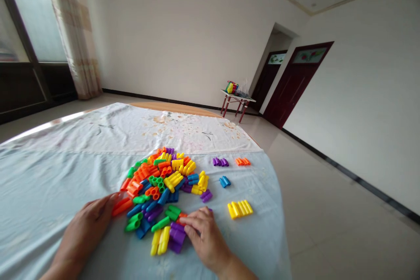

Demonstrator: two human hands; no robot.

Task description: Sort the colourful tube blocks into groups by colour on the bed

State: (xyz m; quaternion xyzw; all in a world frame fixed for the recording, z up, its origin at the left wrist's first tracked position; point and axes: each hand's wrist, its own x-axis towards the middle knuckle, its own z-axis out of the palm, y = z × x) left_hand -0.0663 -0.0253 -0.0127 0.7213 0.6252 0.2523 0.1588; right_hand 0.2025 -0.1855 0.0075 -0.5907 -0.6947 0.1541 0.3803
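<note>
A heap of coloured plastic tube-shaped blocks (157, 179), joined side by side in small groups, lies on the cloth-covered table. At its left edge, the bent fingers of my left hand (87, 225) close on an orange tube block (122, 206). My right hand (206, 234) is at the near right of the heap with fingers curled and thumb close to the index finger. Its fingertips are against a purple block (177, 237) and a small orange block (182, 217); what the fingers enclose is hidden. Beside these lies a yellow block (160, 240).
Set apart at the right are a purple row (220, 162), an orange row (243, 162), a blue block (225, 181) and a yellow row (240, 209). The table's rounded right edge is just beyond. A small side table (238, 96) with bags stands far back.
</note>
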